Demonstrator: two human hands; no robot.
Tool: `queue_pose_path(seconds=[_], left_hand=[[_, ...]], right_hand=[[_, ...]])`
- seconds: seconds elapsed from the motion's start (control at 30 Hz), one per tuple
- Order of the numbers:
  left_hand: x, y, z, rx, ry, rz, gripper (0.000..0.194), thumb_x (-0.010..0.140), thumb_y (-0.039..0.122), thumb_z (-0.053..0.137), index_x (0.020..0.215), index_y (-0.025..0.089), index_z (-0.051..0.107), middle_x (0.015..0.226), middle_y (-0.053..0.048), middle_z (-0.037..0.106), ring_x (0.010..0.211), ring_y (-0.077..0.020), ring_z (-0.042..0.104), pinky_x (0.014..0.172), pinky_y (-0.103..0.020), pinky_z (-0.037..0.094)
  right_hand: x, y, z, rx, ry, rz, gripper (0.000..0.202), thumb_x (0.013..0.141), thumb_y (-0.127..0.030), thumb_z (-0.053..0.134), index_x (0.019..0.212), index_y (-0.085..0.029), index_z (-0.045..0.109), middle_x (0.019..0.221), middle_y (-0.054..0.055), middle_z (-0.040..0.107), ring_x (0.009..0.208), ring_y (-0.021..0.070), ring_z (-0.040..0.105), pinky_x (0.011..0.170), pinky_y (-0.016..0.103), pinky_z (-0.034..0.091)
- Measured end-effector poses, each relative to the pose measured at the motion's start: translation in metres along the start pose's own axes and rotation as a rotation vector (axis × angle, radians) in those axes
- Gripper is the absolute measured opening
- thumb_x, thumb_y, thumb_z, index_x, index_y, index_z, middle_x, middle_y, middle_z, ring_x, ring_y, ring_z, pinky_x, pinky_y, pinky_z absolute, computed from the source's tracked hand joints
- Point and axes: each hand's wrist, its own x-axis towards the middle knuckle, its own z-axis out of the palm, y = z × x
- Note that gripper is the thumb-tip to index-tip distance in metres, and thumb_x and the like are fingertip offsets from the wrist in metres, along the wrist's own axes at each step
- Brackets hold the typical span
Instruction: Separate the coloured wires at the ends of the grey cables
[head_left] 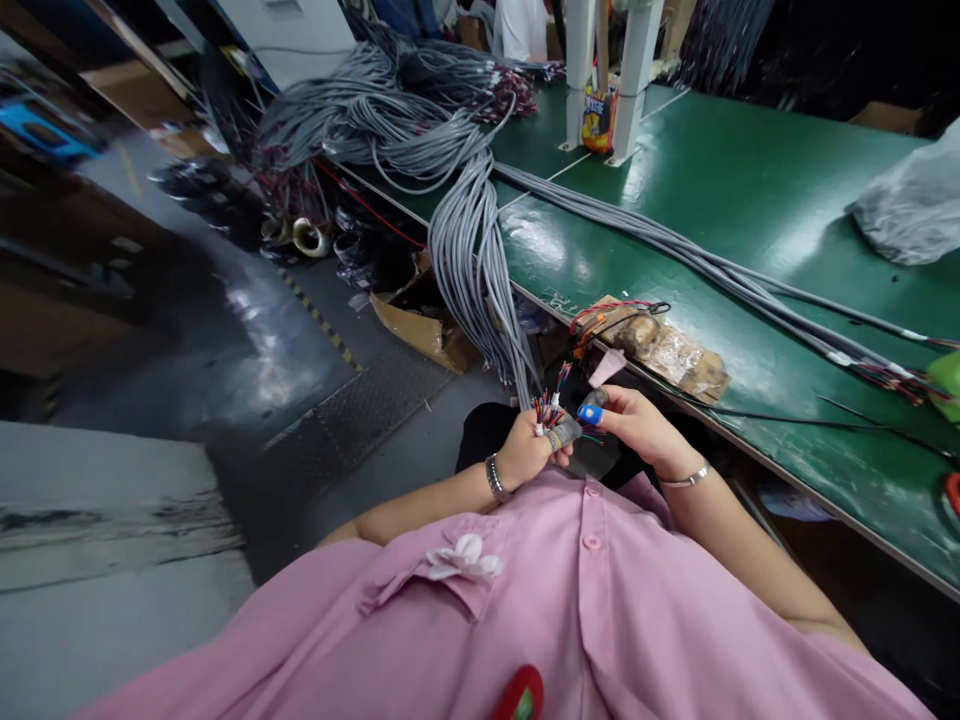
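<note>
My left hand (528, 449) is closed round the ends of a bundle of grey cables (480, 260), with coloured wire ends (551, 405) sticking up above the fingers. A grey wrapping covers its thumb or finger. Just to the right, my right hand (630, 422) has its fingers pinched together, with blue tape (590, 413) on one and a grey covering on another. Whatever lies between those fingertips is too small to make out. A few thin wires reach toward them from the left hand. The bundle hangs over the green table's edge.
On the green table (750, 170) lie more grey cables (675, 245), a taped block (675, 360), a plastic bag (915, 200) and black leads. White posts (581, 70) hold a yellow packet (598, 120). An open cardboard box (424, 330) stands below the edge. A white surface (112, 520) is at left.
</note>
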Motion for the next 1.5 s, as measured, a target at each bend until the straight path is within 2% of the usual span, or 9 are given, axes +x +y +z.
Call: queue_pose_path(seconds=[0.13,0.3,0.37,0.5,0.87,1.0,1.1,1.33,1.5], left_hand=[[-0.001,0.004,0.002,0.003,-0.008,-0.018,0.036,0.073,0.044,0.074,0.065,0.012,0.059,0.056,-0.002,0.063,0.043,-0.0094,0.058,0.041,-0.018,0.039],[-0.006,0.005,-0.002,-0.024,-0.009,-0.004,0.039,0.073,0.048,0.074,0.065,0.012,0.059,0.055,-0.002,0.062,0.043,-0.0092,0.058,0.041,-0.018,0.039],[-0.007,0.004,-0.003,-0.027,-0.008,0.004,0.039,0.073,0.048,0.074,0.065,0.012,0.059,0.055,-0.001,0.061,0.043,-0.0089,0.057,0.041,-0.018,0.04],[-0.008,0.003,-0.001,-0.025,-0.019,0.006,0.039,0.072,0.047,0.074,0.066,0.012,0.059,0.054,-0.001,0.062,0.043,-0.0092,0.058,0.041,-0.018,0.041],[-0.006,-0.012,0.0,0.052,-0.158,-0.066,0.028,0.07,0.035,0.076,0.073,0.013,0.059,0.058,-0.002,0.065,0.046,-0.0108,0.061,0.045,-0.019,0.047],[-0.004,-0.017,-0.001,0.094,-0.306,-0.136,0.022,0.07,0.03,0.075,0.077,0.014,0.061,0.059,-0.002,0.066,0.047,-0.0122,0.062,0.048,-0.021,0.05],[-0.003,-0.015,-0.001,0.087,-0.262,-0.116,0.023,0.073,0.032,0.073,0.074,0.013,0.061,0.057,-0.001,0.065,0.046,-0.0116,0.062,0.046,-0.02,0.048],[-0.002,-0.013,0.003,-0.117,-0.027,0.049,0.033,0.079,0.045,0.068,0.073,0.013,0.061,0.059,-0.002,0.065,0.047,-0.0124,0.063,0.04,-0.018,0.039],[-0.001,-0.013,0.006,-0.04,-0.081,0.046,0.037,0.079,0.048,0.067,0.071,0.012,0.063,0.061,-0.005,0.067,0.051,-0.0135,0.065,0.044,-0.019,0.044]], right_hand=[[0.001,0.006,0.007,-0.034,0.088,-0.052,0.025,0.073,-0.04,0.075,0.074,-0.016,0.067,0.067,-0.002,0.063,0.061,0.0105,0.052,0.063,0.025,0.043],[-0.001,0.011,-0.009,0.045,0.478,-0.013,0.026,0.069,-0.041,0.075,0.072,-0.019,0.062,0.063,-0.004,0.058,0.056,0.0093,0.05,0.056,0.023,0.045],[-0.007,0.01,-0.017,0.063,0.429,0.069,0.031,0.072,-0.049,0.073,0.079,-0.019,0.065,0.071,0.0,0.063,0.058,0.0101,0.054,0.056,0.024,0.048],[-0.017,0.006,-0.016,-0.006,0.101,0.212,0.048,0.074,-0.063,0.067,0.078,-0.015,0.066,0.074,0.005,0.067,0.059,0.0116,0.059,0.055,0.025,0.049],[-0.011,-0.001,0.002,-0.32,-0.087,-0.032,0.027,0.082,-0.041,0.064,0.083,-0.015,0.065,0.072,0.0,0.064,0.061,0.0112,0.052,0.06,0.025,0.043],[-0.02,-0.008,0.018,-0.649,-0.031,-0.193,0.02,0.084,-0.035,0.062,0.077,-0.017,0.066,0.072,0.002,0.065,0.064,0.0133,0.053,0.061,0.025,0.043],[-0.029,-0.011,0.018,-0.699,0.084,-0.258,0.02,0.086,-0.037,0.062,0.079,-0.018,0.066,0.076,0.004,0.066,0.069,0.0158,0.057,0.065,0.027,0.045],[-0.042,0.012,0.008,-0.3,0.216,-0.142,0.036,0.08,-0.053,0.066,0.091,-0.02,0.063,0.086,0.005,0.067,0.073,0.0174,0.06,0.064,0.029,0.049],[-0.034,0.023,0.028,-0.054,0.293,-0.141,0.032,0.078,-0.051,0.069,0.082,-0.021,0.059,0.073,0.002,0.063,0.065,0.0158,0.056,0.061,0.03,0.048]])
